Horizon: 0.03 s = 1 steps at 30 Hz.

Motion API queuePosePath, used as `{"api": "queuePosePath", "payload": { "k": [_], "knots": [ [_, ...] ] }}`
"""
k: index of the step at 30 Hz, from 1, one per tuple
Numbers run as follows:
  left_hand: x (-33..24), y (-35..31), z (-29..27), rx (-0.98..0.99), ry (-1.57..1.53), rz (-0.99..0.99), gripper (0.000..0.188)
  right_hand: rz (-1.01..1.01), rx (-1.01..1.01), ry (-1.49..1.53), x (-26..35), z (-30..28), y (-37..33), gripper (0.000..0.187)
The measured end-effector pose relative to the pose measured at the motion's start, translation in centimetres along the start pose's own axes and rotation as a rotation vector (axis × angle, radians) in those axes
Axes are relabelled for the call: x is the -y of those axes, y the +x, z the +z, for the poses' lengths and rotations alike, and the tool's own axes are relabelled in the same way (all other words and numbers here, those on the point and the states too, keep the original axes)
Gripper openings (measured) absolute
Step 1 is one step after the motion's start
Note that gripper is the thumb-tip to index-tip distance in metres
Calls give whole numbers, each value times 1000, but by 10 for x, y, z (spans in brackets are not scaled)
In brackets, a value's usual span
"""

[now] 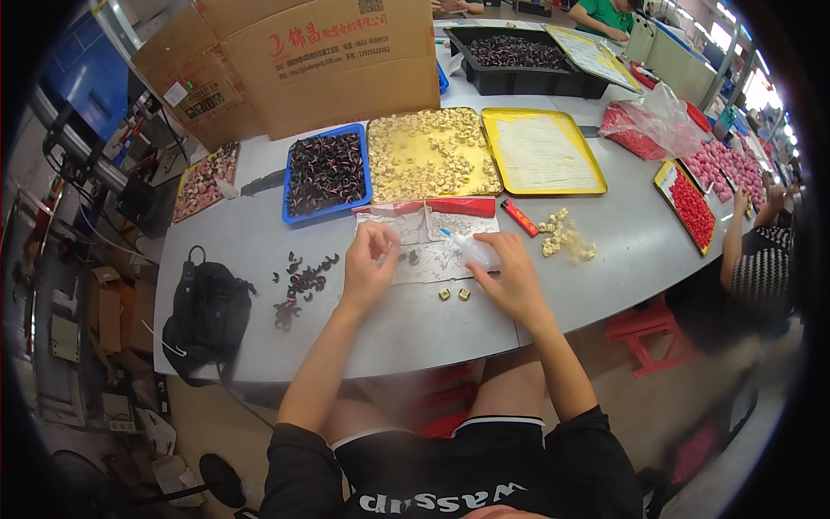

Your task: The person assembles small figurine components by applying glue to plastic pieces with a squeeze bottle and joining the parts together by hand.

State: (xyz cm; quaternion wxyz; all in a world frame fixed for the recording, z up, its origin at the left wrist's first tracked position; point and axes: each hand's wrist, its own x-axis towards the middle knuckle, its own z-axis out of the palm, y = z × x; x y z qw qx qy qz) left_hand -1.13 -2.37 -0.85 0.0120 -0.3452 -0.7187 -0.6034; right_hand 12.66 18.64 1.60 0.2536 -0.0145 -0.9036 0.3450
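Observation:
My left hand pinches a small part between thumb and fingers above a flat plastic bag lying on the grey table. My right hand holds a small clear squeeze bottle with a blue tip pointing left toward the left hand. Two small cream parts lie on the table just below my hands. A loose heap of dark parts lies left of my left hand, and a loose heap of cream parts lies right of my right hand.
Behind the bag stand a blue tray of dark parts, a yellow tray of cream parts and a yellow tray with white sheet. A black bag sits at left, a cardboard box behind. Another person's arm works at red parts.

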Motion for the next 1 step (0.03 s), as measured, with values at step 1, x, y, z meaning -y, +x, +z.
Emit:
{"api": "queuePosePath", "payload": {
  "k": [1],
  "knots": [
    [-2, 0, 0, 4, 11, 0, 30, -16, -23, 8, -4, 0, 2, 37]
  ]
}}
